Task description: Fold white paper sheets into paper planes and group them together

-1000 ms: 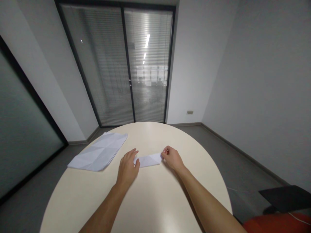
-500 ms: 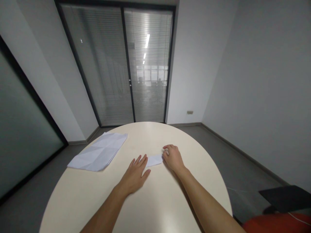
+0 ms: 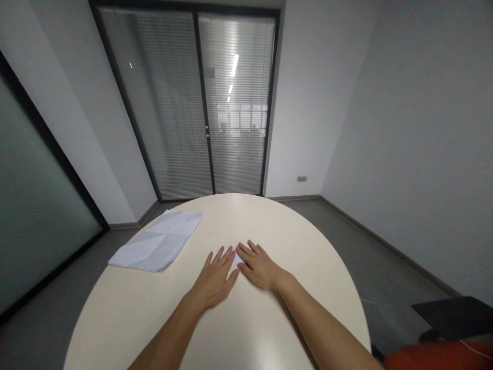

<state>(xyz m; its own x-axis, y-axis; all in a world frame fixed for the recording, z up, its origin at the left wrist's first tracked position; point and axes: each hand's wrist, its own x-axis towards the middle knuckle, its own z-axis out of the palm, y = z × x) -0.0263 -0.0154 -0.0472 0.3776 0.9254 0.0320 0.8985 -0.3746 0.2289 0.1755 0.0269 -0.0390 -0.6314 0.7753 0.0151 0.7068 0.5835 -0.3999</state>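
Beside the near right edge of the round table is a red seat, with a black panel just beyond it. Around the middle of the tabletop, the left hand lies palm down — fingers spread, thumb held apart, gripping nothing. The right hand is also flat, its fingers extended and closer together, with no grip. Under both lies the small white paper, on the table's middle and mostly covered. Creased white sheets rest toward the table's far left edge; past its far edge stand glass panels with blinds.
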